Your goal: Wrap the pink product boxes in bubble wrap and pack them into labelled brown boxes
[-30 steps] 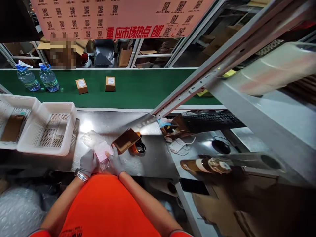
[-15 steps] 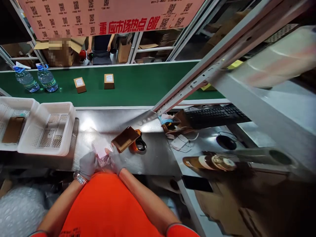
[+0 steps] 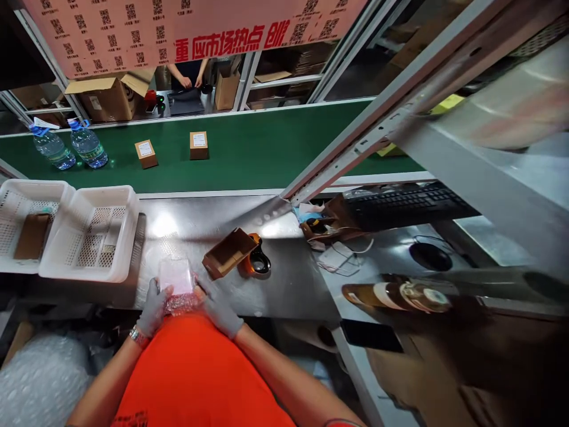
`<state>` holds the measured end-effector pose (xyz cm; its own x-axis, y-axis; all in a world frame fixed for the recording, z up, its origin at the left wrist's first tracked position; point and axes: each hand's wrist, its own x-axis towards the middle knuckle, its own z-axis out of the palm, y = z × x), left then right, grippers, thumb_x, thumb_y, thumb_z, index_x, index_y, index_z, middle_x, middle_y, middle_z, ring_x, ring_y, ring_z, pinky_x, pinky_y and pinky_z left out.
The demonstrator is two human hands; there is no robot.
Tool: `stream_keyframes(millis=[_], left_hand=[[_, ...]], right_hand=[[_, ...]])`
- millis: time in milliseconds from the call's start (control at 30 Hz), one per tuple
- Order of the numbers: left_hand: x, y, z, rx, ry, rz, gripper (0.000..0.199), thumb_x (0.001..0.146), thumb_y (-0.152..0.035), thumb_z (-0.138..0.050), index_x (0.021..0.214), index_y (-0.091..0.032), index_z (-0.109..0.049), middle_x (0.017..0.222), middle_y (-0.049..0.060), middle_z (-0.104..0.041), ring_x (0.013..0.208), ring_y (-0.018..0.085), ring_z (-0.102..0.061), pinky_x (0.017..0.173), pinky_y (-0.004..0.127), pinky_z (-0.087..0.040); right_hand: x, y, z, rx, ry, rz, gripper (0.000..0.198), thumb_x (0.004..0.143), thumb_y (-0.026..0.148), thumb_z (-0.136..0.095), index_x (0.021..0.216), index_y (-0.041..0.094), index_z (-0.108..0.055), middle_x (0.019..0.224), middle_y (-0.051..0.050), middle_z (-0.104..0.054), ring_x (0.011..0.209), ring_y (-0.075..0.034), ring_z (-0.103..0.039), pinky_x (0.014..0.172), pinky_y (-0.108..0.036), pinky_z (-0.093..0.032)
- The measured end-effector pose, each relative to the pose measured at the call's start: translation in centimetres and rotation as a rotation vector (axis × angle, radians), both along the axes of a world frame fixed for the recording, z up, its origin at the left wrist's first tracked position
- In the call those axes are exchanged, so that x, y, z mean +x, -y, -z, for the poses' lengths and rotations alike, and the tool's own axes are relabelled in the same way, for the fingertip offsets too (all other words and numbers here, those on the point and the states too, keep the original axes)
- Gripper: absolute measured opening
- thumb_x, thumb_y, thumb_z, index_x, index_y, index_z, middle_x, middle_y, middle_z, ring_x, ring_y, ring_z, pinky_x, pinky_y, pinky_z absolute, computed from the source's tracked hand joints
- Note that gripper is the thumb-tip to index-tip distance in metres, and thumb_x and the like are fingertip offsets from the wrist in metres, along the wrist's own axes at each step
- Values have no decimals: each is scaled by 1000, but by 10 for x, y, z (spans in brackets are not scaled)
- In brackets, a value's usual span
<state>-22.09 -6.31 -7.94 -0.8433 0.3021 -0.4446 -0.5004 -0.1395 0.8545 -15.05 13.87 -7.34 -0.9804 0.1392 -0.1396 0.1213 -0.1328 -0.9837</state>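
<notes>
On the steel worktop [image 3: 284,284] of a packing station, a small pink item in bubble wrap [image 3: 176,279] lies at the near edge. The gloved left hand [image 3: 153,306] and right hand [image 3: 219,305] clasp its two sides. It looks light, soft and slippery, best held by the sides. Just beyond it to the right lies an open brown carton [image 3: 229,253]; farther off runs a green conveyor [image 3: 249,148].

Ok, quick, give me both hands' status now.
Left hand: closed on the left side of the bubble-wrapped packet.
Right hand: closed on its right side.
</notes>
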Motion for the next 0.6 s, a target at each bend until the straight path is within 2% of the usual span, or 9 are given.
stream_keyframes(millis=[67, 167, 267, 367, 433, 533, 600], left_hand=[[-1, 3, -4, 37, 41, 36, 65, 77, -53, -92, 122, -21, -57, 122, 11, -76, 104, 26, -76, 91, 40, -63], [-4, 3, -6, 95, 57, 77, 65, 83, -53, -88, 129, -21, -56, 131, 14, -75, 108, 27, -77, 94, 41, -64], [-8, -2, -7, 73, 57, 88, 69, 80, -54, -90, 130, -20, -55, 134, 16, -74, 110, 28, -77, 95, 42, -64], [-12, -6, -10, 60, 80, 98, 75, 76, -55, -93, 130, -20, -56, 134, 16, -74, 110, 30, -78, 94, 43, -65], [-15, -5, -11, 98, 98, 103, 78, 74, -54, -94, 132, -20, -57, 135, 17, -75, 111, 31, -78, 95, 44, -65], [-21, -2, -9, 170, 106, 116, 76, 76, -50, -95, 134, -18, -58, 135, 17, -75, 112, 30, -78, 98, 44, -64], [-25, 1, -5, 195, 96, 143, 73, 78, -49, -95, 133, -17, -59, 134, 17, -76, 112, 30, -78, 99, 44, -63]], right_hand=[[-3, -11, 5, 16, 40, 102, 48, 104, 66, -59, 118, 25, -79, 117, -10, -79, 114, -30, -72, 108, -48, -58], [-15, -24, 9, 205, 7, 240, 34, 93, 51, -75, 113, 24, -80, 113, -9, -79, 98, -28, -72, 92, -43, -60], [-29, -29, 5, 381, -157, 187, 23, 94, 37, -73, 110, 26, -84, 108, -9, -79, 99, -27, -72, 91, -41, -58], [-37, -27, 1, 482, -213, 180, 19, 99, 36, -69, 100, 26, -86, 100, -10, -79, 98, -28, -73, 91, -42, -56], [-40, -25, 1, 473, -191, 206, 20, 100, 37, -69, 102, 25, -85, 101, -10, -80, 97, -28, -73, 91, -42, -55], [-43, -24, 3, 377, -177, 217, 24, 99, 41, -71, 110, 24, -85, 106, -9, -80, 100, -27, -72, 95, -42, -55], [-46, -26, 4, 309, -177, 203, 24, 96, 42, -75, 107, 24, -86, 105, -8, -79, 100, -26, -71, 96, -41, -55]])
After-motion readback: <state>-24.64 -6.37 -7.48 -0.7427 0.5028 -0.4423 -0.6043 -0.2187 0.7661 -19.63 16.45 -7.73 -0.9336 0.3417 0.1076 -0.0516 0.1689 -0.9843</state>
